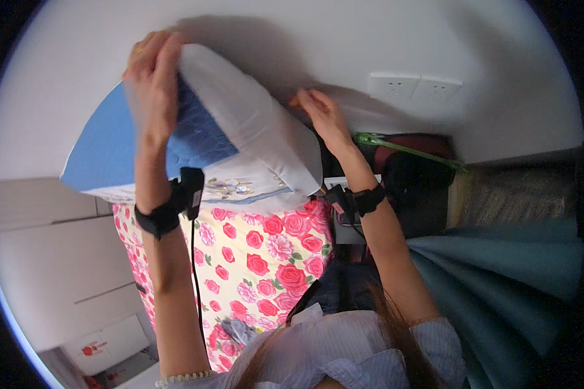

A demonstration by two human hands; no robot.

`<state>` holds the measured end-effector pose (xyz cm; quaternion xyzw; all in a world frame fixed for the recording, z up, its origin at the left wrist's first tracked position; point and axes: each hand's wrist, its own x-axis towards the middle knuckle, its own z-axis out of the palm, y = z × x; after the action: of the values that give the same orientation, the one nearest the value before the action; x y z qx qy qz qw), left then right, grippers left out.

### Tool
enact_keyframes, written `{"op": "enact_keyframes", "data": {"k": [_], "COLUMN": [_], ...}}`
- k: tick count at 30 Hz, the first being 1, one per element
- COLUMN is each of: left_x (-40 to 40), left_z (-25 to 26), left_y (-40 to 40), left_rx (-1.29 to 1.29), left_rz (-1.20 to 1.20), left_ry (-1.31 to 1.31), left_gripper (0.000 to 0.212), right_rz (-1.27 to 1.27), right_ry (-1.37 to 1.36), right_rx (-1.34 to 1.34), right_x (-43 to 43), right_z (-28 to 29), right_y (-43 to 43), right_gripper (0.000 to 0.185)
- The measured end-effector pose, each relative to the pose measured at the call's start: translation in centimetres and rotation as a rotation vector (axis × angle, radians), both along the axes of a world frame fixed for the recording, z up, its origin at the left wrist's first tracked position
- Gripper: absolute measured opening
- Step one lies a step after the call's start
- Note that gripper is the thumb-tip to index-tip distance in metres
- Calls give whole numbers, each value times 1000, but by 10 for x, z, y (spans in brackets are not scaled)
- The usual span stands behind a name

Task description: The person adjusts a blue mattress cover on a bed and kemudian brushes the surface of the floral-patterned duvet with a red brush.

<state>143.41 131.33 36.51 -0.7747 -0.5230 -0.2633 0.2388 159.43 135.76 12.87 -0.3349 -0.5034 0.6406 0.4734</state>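
A large, puffy white-and-blue fabric item (253, 126), perhaps a bulky pillow or a stuffed bedding bag, is tilted up against the wall above the bed. It has a printed flower pattern along its lower side. At its upper corner, my left hand (153, 73) is closed over the fabric, slightly blurred. Close to the item's right edge is my right hand (323, 116), its fingers bent and apart. Whether those fingertips touch the fabric cannot be made out. Below lies a rose-print bed cover (263, 262), partly hidden by the item.
Two white wall sockets (416, 87) are at the right. Beneath them, a green strap (409, 150) crosses dark bags (413, 185). A teal curtain (501, 272) hangs at the lower right. White cabinets (53, 272) line the left; a grey cloth (238, 330) lies on the bed.
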Motion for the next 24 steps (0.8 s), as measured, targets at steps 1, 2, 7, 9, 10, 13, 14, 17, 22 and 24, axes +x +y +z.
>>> {"op": "enact_keyframes", "data": {"k": [1,2,7,9,10,13,14,17,22,24], "left_x": [-3,-3,11,10,7,-2,-3,-9,3,10], "left_z": [4,3,2,4,3,-3,-4,7,2,-5], "left_y": [-5,-5,5,4,3,-4,-6,-10,12,23], "left_rx": [16,41,-32,-81,-79,10,-19,-75,13,102], "left_rz": [1,-7,-33,-28,-23,-11,20,24,-89,-135], "left_ry": [35,58,-35,-73,-66,73,58,89,130,139], "left_gripper": [22,21,20,20,22,26,24,22,22,23], "right_rz": [-31,-67,-71,42,102,114,101,421,264,243], "right_ry": [61,-177,-692,-642,-612,-396,-337,-299,66,50], "right_rx": [-164,-152,-140,-252,-315,-498,-543,-405,-62,138], "right_x": [-4,3,0,-4,-8,-19,-21,-25,-11,6], "right_z": [-25,-49,-195,-204,-202,-185,-186,-196,-274,-281], "right_y": [-2,-4,-7,-1,0,-2,-5,5,44,62], "right_gripper": [27,33,42,46,48,51,51,48,28,26]}}
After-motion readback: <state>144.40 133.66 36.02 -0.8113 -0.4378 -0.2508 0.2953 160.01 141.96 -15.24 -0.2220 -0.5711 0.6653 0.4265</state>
